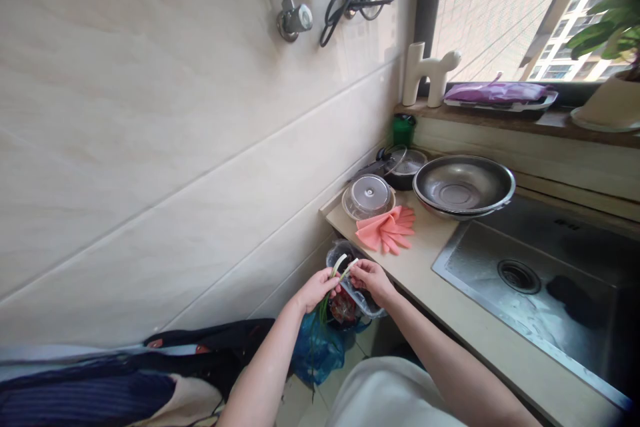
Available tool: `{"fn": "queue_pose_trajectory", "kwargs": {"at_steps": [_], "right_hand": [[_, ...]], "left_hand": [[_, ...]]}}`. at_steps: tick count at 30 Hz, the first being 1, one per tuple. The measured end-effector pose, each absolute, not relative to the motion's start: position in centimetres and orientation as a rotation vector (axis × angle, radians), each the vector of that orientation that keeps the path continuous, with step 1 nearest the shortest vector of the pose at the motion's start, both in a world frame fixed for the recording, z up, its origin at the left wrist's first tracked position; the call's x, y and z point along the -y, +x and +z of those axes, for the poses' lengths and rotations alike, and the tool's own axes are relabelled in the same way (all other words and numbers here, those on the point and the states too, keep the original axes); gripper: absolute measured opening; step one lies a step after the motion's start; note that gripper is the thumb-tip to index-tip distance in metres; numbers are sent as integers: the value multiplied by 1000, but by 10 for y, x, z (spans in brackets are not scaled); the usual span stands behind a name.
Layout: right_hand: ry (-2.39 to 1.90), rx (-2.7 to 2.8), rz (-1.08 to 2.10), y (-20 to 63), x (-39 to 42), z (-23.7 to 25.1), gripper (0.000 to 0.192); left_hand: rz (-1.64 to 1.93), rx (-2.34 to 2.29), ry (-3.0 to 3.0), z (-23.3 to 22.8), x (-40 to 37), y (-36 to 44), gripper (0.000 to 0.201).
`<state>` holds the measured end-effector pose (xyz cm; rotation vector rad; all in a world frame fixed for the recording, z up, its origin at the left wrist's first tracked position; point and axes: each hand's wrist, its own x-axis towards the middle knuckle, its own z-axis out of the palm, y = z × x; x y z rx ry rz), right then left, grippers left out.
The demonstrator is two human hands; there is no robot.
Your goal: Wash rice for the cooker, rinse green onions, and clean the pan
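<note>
My left hand (pixel 318 288) is closed around some scallions (pixel 339 264), whose pale stalks point up and whose thin green leaves hang down below my fingers. Close beside it on the right, my right hand (pixel 371 278) pinches the white end of one stalk between thumb and fingers. Both hands are held over a bin (pixel 369 303) lined with clear plastic, beside the counter's front edge. Dark and reddish waste shows inside the bin, partly hidden by my hands. A blue plastic bag (pixel 320 353) sits beneath the hanging leaves.
Pink rubber gloves (pixel 387 230) and a lidded bowl (pixel 369 197) lie on the counter (pixel 425 240). A large metal basin (pixel 463 183) stands beside the sink (pixel 530 287) on the right. The tiled wall (pixel 200 147) rises on the left, and dark cloth (pixel 210 353) lies lower left.
</note>
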<state>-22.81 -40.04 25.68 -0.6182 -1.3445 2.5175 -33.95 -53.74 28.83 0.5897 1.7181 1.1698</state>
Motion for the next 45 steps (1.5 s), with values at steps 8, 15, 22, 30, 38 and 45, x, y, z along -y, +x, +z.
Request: {"fn": "queue_pose_trajectory", "kwargs": {"at_steps": [8, 15, 22, 30, 38, 45], "right_hand": [[-647, 1418, 2372, -228, 403, 258, 32], [-742, 1261, 2433, -225, 399, 263, 38], [-785, 1269, 2457, -227, 400, 260, 38], [-724, 1340, 2338, -228, 400, 259, 27], [-867, 1953, 1876, -231, 386, 220, 22], [-969, 2822, 1251, -222, 382, 173, 41]], "left_hand": [[1178, -1756, 588, 284, 532, -329, 47], [1154, -1921, 655, 280, 534, -333, 35], [1113, -2050, 767, 277, 532, -335, 19], [1203, -1901, 663, 282, 530, -329, 29], [1512, -1625, 458, 299, 533, -331, 40], [1903, -1453, 173, 315, 551, -360, 30]]}}
